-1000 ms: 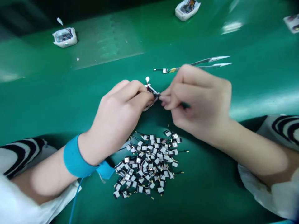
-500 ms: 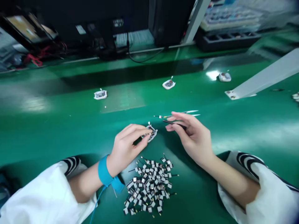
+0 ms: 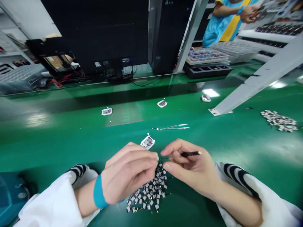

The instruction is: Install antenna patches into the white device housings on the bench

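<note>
My left hand (image 3: 132, 170), with a blue wrist strap, pinches a small silvery component (image 3: 157, 158) at its fingertips, above a heap of small square components (image 3: 148, 194) with short dark leads. Just to its right is my right hand (image 3: 189, 164), its thumb and index finger apart near that component's lead, while a dark, pen-like tool (image 3: 191, 154) rests held in its curled fingers. Beyond my left hand lies a white-framed circuit unit (image 3: 148, 142) with a small round tab. Tweezers (image 3: 174, 127) lie farther right, a small component (image 3: 157, 129) at their left end.
Three similar white units (image 3: 107, 111) stand in a row farther back. A slanted metal post (image 3: 251, 85) meets the green table (image 3: 71, 135) at right, with another heap of parts (image 3: 279, 120) beyond. A monitor (image 3: 101, 31) and trays (image 3: 207, 56) are behind. A person (image 3: 227, 23) stands back right.
My left hand has left the white unit and now pinches a component over the heap. My right hand has come nearer and lower, with the dark tool tucked back. The view has tilted upward.
</note>
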Tool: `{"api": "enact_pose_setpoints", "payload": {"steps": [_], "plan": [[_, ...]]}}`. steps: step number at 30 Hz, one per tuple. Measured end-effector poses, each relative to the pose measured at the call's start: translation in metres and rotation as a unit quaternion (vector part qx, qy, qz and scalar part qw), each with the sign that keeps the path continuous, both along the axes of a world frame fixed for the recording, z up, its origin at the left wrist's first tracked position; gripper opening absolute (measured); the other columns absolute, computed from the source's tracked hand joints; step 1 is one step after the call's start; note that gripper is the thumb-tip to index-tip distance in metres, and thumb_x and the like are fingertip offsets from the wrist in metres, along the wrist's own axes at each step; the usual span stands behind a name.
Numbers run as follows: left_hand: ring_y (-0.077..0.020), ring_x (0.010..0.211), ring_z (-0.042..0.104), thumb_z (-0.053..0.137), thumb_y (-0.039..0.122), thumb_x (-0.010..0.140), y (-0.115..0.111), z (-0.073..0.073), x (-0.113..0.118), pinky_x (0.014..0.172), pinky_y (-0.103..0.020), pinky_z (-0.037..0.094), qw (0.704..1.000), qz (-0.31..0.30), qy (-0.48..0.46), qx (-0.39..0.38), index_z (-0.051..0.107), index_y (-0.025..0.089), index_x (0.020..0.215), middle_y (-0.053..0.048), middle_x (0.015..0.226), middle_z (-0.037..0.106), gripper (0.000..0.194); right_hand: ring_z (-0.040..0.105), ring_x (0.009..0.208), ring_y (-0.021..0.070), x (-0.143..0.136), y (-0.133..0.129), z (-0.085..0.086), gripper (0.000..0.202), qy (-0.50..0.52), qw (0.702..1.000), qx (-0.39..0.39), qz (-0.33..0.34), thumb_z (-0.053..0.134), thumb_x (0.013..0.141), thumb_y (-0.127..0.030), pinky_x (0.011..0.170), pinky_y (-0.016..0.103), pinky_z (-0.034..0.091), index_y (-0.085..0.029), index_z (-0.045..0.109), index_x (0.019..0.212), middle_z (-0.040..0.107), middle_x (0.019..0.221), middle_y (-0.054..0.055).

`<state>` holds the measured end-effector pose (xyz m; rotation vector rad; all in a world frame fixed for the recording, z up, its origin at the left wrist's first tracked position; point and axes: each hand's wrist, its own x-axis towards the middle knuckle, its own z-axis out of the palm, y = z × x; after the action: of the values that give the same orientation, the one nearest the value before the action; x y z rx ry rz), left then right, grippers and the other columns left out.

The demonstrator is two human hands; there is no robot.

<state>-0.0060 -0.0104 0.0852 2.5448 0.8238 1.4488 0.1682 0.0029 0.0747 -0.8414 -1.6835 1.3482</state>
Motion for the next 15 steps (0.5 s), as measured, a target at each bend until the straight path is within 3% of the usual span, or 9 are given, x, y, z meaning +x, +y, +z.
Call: {"api": "enact_pose_setpoints", "payload": {"steps": [7, 12, 15], "plan": [[-0.0099, 0.086, 0.057, 0.059, -0.001, 0.068, -0.02, 0.007, -0.011, 0.074, -0.022, 0.049, 0.998, -0.023, 0.05, -0.038, 0.047, 0.015, 0.102, -0.005, 0.094, 0.061, 0.04, 0.02, 0.039, 0.0021, -0.001, -0.018, 0.008, 0.003, 0.068, 0.998, 0.003, -0.018, 0.058, 0.072, -0.02, 0.04, 0.018, 0.021, -0.02, 0.056, 0.072, 0.021, 0.042, -0.009], [-0.0101, 0.093, 0.052, 0.059, -0.006, 0.064, -0.031, 0.012, -0.015, 0.081, -0.021, 0.047, 0.994, -0.054, 0.063, -0.064, 0.044, 0.013, 0.112, -0.004, 0.105, 0.055, 0.053, 0.022, 0.039, 0.0022, -0.005, -0.024, 0.017, 0.005, 0.123, 0.99, -0.07, -0.005, 0.061, 0.069, -0.018, 0.038, 0.019, 0.019, -0.019, 0.056, 0.067, 0.028, 0.04, -0.008], [-0.0097, 0.09, 0.054, 0.059, -0.007, 0.065, -0.038, 0.018, -0.007, 0.078, -0.021, 0.047, 0.997, -0.031, -0.001, -0.065, 0.045, 0.015, 0.109, -0.002, 0.103, 0.056, 0.052, 0.023, 0.039, 0.0013, -0.007, -0.027, 0.02, 0.006, 0.185, 0.975, -0.121, 0.015, 0.061, 0.068, -0.014, 0.039, 0.017, 0.023, -0.019, 0.057, 0.066, 0.028, 0.04, -0.009]]}}
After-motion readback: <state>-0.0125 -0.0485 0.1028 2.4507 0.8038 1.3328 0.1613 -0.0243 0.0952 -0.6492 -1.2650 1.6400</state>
